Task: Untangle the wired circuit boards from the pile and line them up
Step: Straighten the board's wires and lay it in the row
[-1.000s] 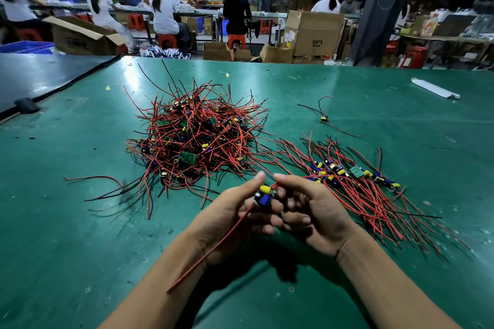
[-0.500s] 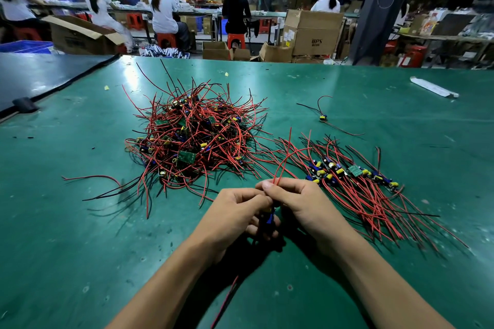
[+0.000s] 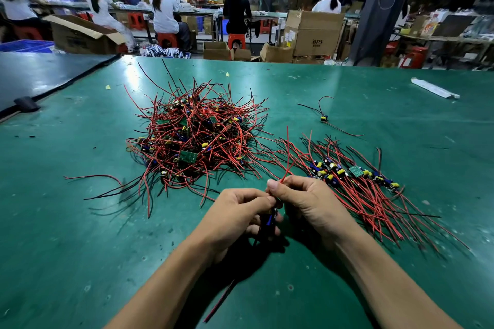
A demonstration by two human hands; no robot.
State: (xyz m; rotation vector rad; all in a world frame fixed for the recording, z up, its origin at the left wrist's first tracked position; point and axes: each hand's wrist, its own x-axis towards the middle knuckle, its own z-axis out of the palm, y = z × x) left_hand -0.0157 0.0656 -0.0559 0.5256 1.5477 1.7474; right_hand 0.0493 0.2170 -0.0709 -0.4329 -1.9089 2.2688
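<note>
Both hands met low-centre over the green-matted counter (image 3: pixel 80 235). Left hand (image 3: pixel 235 216) curled round a small dark circuit board w/ blue capacitor (image 3: pixel 269 220). Right hand (image 3: pixel 315 208) pinched thin red lead wires (image 3: pixel 288 165) btwn thumb & forefinger, and the wires rose & fanned out. A red-and-black wire pair (image 3: pixel 222 299) trailed down btwn the forearms. Tangled pile of red/black-wired green boards (image 3: pixel 192 136) lay beyond the left hand. Neat row of wired boards (image 3: pixel 355 172) lay to the right, near the right hand. Lone wired board (image 3: pixel 324 118) sat apart, further back. White flat strip (image 3: pixel 434 88) lay far right.
</note>
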